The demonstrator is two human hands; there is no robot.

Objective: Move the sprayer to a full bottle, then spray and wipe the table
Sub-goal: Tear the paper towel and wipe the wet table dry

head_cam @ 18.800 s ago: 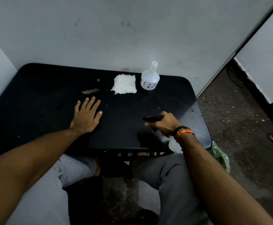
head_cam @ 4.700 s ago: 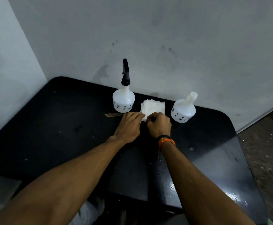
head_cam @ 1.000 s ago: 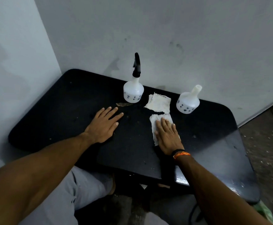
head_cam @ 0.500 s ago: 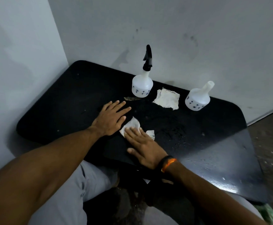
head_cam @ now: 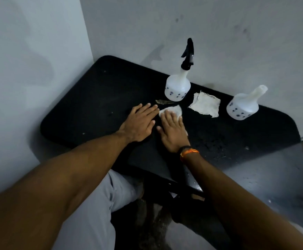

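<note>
Wiping close to the sprayer bottle

Here the right hand [head_cam: 172, 130] presses a small white cloth [head_cam: 172, 111] flat-fingered on the black table [head_cam: 93, 98]; the left hand [head_cam: 139, 121] rests flat, holding nothing. A wide stroke could topple the white black-sprayer bottle [head_cam: 177, 87] just beyond

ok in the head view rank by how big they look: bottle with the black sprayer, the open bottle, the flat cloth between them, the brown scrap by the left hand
1. bottle with the black sprayer, tallest with its sprayer
2. open bottle
3. flat cloth, close to the open bottle in apparent size, so that order is unsure
4. brown scrap, clearly smallest
</note>
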